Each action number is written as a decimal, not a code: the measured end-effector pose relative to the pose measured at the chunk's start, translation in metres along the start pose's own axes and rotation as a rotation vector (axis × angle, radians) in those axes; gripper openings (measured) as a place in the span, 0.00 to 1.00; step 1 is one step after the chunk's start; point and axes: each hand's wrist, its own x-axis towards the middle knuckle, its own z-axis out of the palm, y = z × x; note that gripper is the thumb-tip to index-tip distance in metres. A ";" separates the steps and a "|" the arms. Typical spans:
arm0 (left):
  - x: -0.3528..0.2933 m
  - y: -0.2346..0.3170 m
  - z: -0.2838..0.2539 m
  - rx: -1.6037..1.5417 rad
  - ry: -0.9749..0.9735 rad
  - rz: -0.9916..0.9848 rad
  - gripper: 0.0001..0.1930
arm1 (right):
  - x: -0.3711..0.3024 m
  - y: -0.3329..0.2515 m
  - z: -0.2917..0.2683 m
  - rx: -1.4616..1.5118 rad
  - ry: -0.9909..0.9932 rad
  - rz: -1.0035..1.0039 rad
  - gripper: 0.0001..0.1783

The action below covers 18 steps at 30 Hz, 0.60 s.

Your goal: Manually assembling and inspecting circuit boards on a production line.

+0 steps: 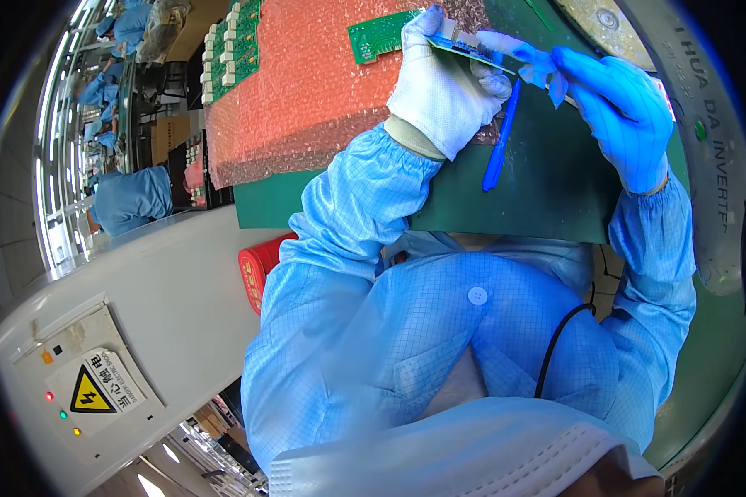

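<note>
My left hand [449, 95], in a white glove, is closed around a small circuit board [472, 55] and holds it tilted above the table. Dark and white parts show on the board's upper side. My right hand [626, 116], gloved and tinted blue by the light, pinches a crumpled bluish-white wipe [535, 66]. The wipe reaches to the board's right end; whether it touches the parts there I cannot tell. Just below the board, a blue pen [501, 145] lies on the green mat [547, 186]. Another green circuit board [380, 38] rests to the left of my left hand.
Pink bubble wrap [307, 99] covers the mat's left side, with several green boards bearing white connectors [232, 51] at its far left. A round metal piece [607, 20] sits at the far right. A red container [261, 269] is beside my left sleeve. Co-workers [133, 199] sit further left.
</note>
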 end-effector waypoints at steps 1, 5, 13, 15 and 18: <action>0.002 -0.001 -0.004 -0.063 -0.083 -0.003 0.21 | 0.000 0.001 0.004 0.000 -0.002 -0.002 0.17; 0.004 -0.002 -0.010 -0.011 -0.047 0.019 0.20 | -0.006 0.009 0.015 0.286 0.049 -0.018 0.18; -0.005 -0.009 0.022 -0.124 0.177 -0.046 0.18 | -0.001 0.004 0.015 -0.008 0.001 -0.076 0.18; -0.005 -0.003 0.006 -0.032 0.085 0.001 0.17 | -0.002 0.003 0.018 0.052 0.073 -0.075 0.18; 0.011 -0.005 -0.017 0.352 -0.415 0.246 0.18 | -0.002 0.004 0.021 0.012 0.095 -0.106 0.19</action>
